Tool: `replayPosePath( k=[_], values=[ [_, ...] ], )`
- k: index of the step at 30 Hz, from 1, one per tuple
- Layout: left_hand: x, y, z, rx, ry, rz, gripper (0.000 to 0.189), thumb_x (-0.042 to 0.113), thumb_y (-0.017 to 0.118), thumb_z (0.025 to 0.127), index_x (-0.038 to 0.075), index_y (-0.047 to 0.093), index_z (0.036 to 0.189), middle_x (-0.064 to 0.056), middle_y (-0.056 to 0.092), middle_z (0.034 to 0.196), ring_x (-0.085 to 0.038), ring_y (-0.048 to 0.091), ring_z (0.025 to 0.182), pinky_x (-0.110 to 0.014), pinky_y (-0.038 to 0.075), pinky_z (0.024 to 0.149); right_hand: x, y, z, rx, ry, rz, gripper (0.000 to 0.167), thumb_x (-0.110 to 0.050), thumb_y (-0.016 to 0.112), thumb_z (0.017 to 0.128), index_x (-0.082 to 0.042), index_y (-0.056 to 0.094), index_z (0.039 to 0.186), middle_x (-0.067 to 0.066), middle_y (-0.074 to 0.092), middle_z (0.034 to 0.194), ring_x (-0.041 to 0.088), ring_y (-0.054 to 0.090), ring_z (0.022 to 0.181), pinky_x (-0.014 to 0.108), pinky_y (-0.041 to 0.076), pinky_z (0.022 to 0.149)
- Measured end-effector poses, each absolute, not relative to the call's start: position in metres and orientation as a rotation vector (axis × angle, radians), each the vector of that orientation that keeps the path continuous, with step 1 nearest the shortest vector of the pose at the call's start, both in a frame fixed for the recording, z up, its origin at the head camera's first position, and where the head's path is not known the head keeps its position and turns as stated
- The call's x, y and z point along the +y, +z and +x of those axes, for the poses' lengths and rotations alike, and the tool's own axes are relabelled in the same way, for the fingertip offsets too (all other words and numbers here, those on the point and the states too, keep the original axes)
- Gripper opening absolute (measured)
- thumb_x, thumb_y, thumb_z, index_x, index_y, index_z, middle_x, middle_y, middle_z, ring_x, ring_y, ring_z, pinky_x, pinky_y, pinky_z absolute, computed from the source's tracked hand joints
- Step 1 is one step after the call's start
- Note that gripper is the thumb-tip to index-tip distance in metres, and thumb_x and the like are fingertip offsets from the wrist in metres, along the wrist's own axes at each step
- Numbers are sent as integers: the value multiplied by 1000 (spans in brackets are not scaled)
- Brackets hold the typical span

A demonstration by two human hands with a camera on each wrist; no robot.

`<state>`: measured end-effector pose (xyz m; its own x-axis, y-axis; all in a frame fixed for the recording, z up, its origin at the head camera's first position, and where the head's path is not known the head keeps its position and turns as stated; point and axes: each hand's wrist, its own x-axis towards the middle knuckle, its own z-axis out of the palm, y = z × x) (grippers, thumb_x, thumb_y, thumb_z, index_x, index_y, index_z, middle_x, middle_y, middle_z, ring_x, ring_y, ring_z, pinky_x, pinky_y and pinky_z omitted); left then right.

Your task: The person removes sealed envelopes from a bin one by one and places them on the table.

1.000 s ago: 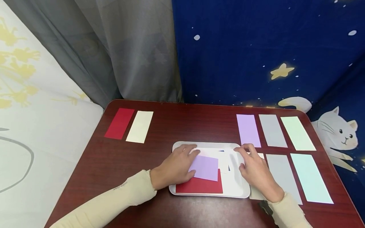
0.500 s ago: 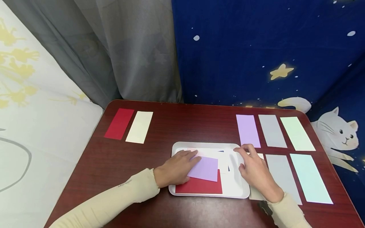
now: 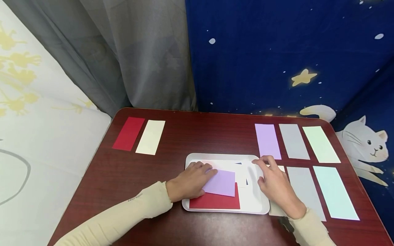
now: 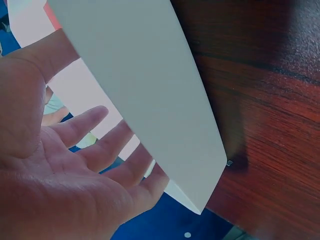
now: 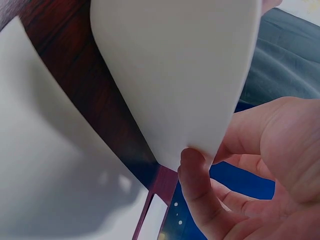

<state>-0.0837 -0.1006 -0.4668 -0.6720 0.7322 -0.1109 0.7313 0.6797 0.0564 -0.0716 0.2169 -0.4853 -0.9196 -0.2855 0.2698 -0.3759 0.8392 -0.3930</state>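
A white shallow tray (image 3: 255,205) holds a red card (image 3: 221,202), a purple card (image 3: 220,184) partly over it, and white cards (image 3: 241,176) with small blue corners peeking out beneath. My left hand (image 3: 192,181) reaches over the tray's left rim, its relaxed fingers touching the purple card's left edge. In the left wrist view the tray's outer wall (image 4: 135,85) hides the fingertips of that hand's thumb side. My right hand (image 3: 278,184) pinches the tray's right rim near the far corner; in the right wrist view, a curled finger (image 5: 192,170) presses the wall from outside.
At the table's (image 3: 209,133) far left lie a red strip (image 3: 129,133) and a cream strip (image 3: 150,136). On the right, rows of strips include purple (image 3: 267,140), grey (image 3: 293,140), pale green (image 3: 321,143) and mint (image 3: 337,193). Curtains (image 3: 154,51) hang behind.
My left hand's fingers have drawn back and come closer together at the purple card's left edge, uncovering more of it. The card has shifted very slightly; the right hand stays on the rim.
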Motion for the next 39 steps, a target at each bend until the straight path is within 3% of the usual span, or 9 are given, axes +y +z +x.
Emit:
replayPosePath(
  k=[11,22,29,39],
  values=[
    [-98,-460,-82,2737,120,1205,76,33,87,91,12,56,157,-9,61,144,-30,59,125,-41,49,108,217,-484,-72,-2805,662,528,61,19,79,76,-2,71,132,22,57,129,39,72,89,47,61,64],
    [-100,-446,-90,2828,202,1169,75,43,83,91,15,57,155,-11,60,143,-34,57,126,-46,57,96,217,-483,-72,-2810,660,531,61,19,80,76,-2,71,133,22,57,129,40,73,91,48,62,65],
    [-107,-437,-103,2866,317,1053,80,48,83,89,12,57,156,-11,58,139,-32,56,120,-48,54,94,217,-482,-71,-2808,656,536,61,19,81,76,-2,71,133,21,57,129,39,72,91,48,63,66],
    [-128,-436,-129,2971,433,805,82,53,82,91,6,59,154,-17,59,136,-35,58,111,-49,60,86,216,-480,-72,-2811,667,533,61,19,81,77,-1,71,133,22,57,130,41,72,93,49,63,67]
  ],
)
